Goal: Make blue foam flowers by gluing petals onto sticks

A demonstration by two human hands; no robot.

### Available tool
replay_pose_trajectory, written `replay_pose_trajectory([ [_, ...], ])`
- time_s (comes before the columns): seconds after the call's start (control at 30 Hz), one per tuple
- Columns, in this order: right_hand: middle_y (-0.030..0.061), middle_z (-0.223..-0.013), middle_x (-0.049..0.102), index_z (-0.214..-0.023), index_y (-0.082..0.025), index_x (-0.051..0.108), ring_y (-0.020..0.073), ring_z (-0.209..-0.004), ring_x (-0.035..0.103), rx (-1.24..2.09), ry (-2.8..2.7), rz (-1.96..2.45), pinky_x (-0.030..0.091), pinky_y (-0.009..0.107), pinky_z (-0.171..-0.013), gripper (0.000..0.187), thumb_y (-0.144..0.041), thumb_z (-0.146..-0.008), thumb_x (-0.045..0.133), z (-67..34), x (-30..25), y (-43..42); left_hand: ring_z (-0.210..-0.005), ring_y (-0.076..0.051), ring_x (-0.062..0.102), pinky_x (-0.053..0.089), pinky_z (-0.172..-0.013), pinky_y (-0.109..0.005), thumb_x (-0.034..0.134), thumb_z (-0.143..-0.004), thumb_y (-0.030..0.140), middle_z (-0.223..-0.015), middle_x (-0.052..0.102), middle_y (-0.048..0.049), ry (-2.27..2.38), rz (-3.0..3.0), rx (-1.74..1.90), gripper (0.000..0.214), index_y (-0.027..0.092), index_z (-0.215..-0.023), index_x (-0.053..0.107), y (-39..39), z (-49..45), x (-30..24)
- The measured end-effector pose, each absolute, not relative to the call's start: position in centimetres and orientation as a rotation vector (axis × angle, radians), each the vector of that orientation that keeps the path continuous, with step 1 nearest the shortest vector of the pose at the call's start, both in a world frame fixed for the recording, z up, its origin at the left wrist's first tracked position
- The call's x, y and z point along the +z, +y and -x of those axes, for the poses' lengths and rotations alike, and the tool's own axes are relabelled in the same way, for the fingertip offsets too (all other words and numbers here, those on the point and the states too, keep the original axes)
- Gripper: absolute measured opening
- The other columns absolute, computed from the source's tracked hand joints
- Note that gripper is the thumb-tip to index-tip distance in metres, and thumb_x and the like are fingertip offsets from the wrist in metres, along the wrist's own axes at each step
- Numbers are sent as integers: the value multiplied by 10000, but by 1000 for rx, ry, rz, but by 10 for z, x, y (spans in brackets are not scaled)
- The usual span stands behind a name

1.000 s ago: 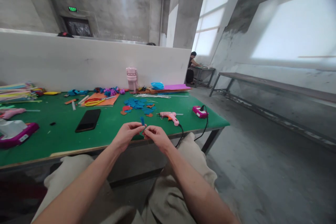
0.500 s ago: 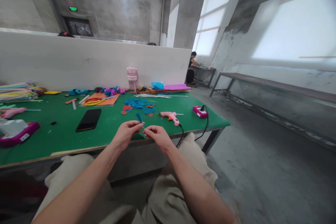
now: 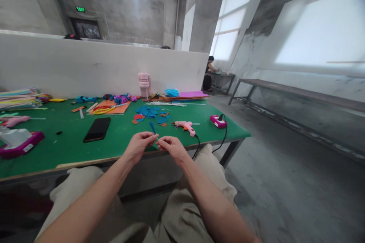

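Between my hands, over the table's front edge, is a thin stem with a blue paper tip (image 3: 152, 127) that points up and away from me. My left hand (image 3: 140, 145) pinches it just below the blue part. The fingertips of my right hand (image 3: 172, 146) are closed on the thin lower end. Beyond them lie several blue paper pieces (image 3: 148, 111), with a few orange and red ones among them. To the right of these rests a pink glue gun (image 3: 185, 127) on its side, its cord hanging over the edge.
On the green table (image 3: 68, 129) lie a black phone (image 3: 97, 129), yellow-handled scissors (image 3: 104, 110) and a magenta power block (image 3: 218, 121). A pink bottle (image 3: 145, 85) stands by the white partition (image 3: 108, 68). Bundled coloured strips (image 3: 19, 99) lie far left. A person (image 3: 210, 67) sits at a distant table.
Both hands keep their pinch on the stem, which has barely moved. The whole view has shifted very slightly.
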State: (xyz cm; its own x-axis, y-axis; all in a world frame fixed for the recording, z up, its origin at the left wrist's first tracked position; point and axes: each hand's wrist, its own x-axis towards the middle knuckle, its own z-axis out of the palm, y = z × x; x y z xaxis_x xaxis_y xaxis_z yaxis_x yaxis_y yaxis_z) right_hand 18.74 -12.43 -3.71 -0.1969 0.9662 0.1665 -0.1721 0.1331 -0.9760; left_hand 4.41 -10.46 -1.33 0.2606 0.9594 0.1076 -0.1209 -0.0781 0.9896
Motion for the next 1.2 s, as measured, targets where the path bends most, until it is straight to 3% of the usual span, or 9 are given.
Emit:
replay_pose_trajectory([
  [0.2,-7,-622,594,-713,-160,659,88,-561,496,1317,-1323,894,399,221,-593,253,-402,-651,621,-188,-38,-123,-522,-75,465,379,-519,-203,702,-577,300,-581,571,6,864,-1270,1212,185,142,-595,610,-105,-45,-12],
  [0.5,7,-664,623,-769,-165,655,90,-568,528,1305,-1281,908,423,230,-604,254,-393,-668,610,-188,-36,-126,-616,-116,538,398,-559,-227,671,-617,346,-722,653,-57,903,-1344,1217,220,139,-669,622,-102,-41,-5],
  [0.73,41,-682,629,-761,-150,642,97,-528,524,936,-1244,1152,439,240,-552,290,-415,-716,532,-221,-21,-96,-585,-107,528,377,-535,-216,661,-622,381,-709,647,-59,998,-1454,1202,255,136,-675,621,-52,-25,23],
  [0.93,32,-772,663,-885,-171,613,117,-617,579,495,-1575,1389,440,211,-545,334,-391,-798,377,-232,8,-31,-582,-105,539,438,-602,-246,630,-668,366,-608,569,30,795,-1310,1248,232,191,-760,509,-20,-19,34],
  [1.03,18,-834,670,-917,-174,607,102,-684,597,351,-1747,1536,437,187,-614,331,-320,-824,325,-222,16,9,-472,-70,464,407,-506,-196,591,-707,373,-557,508,65,768,-1238,1243,222,220,-785,449,-17,-11,31],
  [1.2,50,-786,680,-770,-152,667,146,-728,595,312,-1982,1686,406,200,-628,236,-217,-751,441,-205,16,72,-362,-29,234,192,-358,-131,512,-769,373,-484,354,91,821,-1238,1227,175,214,-798,445,-20,2,29],
])
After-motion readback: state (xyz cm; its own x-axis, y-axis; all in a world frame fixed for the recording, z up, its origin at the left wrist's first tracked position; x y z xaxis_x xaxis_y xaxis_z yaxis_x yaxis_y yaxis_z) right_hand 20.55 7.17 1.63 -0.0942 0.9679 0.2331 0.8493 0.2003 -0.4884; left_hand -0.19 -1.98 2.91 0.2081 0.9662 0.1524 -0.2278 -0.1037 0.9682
